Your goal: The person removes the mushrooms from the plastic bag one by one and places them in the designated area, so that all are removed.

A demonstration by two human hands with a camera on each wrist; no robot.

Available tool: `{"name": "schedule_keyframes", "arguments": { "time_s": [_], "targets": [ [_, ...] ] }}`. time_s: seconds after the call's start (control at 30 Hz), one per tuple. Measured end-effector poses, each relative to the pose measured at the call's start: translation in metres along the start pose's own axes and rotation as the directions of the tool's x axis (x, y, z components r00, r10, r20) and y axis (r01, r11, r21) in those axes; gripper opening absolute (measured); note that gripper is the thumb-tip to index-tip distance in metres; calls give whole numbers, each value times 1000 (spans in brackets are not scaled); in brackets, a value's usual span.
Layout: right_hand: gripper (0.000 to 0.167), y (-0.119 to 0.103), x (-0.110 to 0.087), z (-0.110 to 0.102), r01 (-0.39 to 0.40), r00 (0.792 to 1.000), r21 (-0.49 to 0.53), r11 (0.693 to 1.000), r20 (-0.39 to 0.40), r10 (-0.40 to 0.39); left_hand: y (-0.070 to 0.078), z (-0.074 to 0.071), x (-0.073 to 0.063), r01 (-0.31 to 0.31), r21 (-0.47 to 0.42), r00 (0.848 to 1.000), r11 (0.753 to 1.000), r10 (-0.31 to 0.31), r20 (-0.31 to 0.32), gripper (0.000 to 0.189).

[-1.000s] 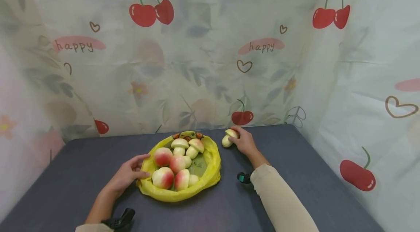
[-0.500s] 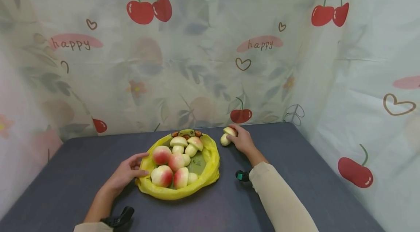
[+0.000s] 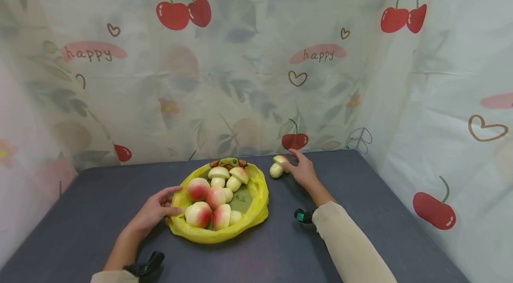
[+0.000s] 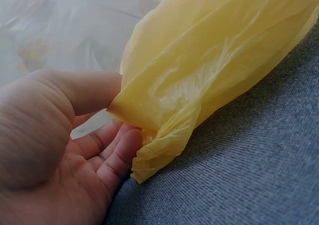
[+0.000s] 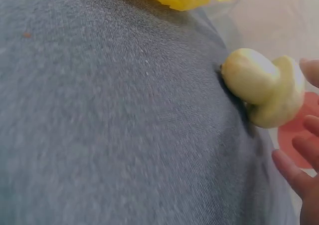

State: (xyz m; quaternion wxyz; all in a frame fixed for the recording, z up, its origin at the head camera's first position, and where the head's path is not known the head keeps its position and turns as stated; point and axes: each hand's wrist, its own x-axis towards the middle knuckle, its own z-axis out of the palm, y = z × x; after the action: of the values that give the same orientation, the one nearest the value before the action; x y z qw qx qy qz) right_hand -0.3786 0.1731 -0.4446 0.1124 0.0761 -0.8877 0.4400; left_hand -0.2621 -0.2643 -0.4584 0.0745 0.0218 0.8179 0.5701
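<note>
Mushroom (image 3: 276,170) lies on the dark table (image 3: 296,252), near the right side of the yellow bag (image 3: 261,194). The right hand (image 3: 304,171) is right by it, fingers loose and spread, holding nothing. The left hand (image 3: 151,212) pinches the bag's edge, fingers a bit curled. Six more mushrooms (image 3: 198,215) sit in the bag.

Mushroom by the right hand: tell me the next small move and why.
Probably ease the right hand back from the mushroom: the hand is open, not gripping, and the mushroom already rests on the table, outside the yellow bag.
</note>
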Motion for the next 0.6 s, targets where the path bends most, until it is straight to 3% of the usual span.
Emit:
{"name": "schedule_keyframes", "arguments": {
  "time_s": [0.43, 0.6],
  "targets": [
    [50, -19, -21, -11, 132, 988, 47, 990, -81, -128, -2, 0, 0, 18, -6, 1000, 1000, -18, 9, 73],
    [48, -30, -32, -9, 216, 976, 105, 971, -56, -211, -3, 0, 3, 18, 3, 1000, 1000, -18, 2, 72]
  ]
}}
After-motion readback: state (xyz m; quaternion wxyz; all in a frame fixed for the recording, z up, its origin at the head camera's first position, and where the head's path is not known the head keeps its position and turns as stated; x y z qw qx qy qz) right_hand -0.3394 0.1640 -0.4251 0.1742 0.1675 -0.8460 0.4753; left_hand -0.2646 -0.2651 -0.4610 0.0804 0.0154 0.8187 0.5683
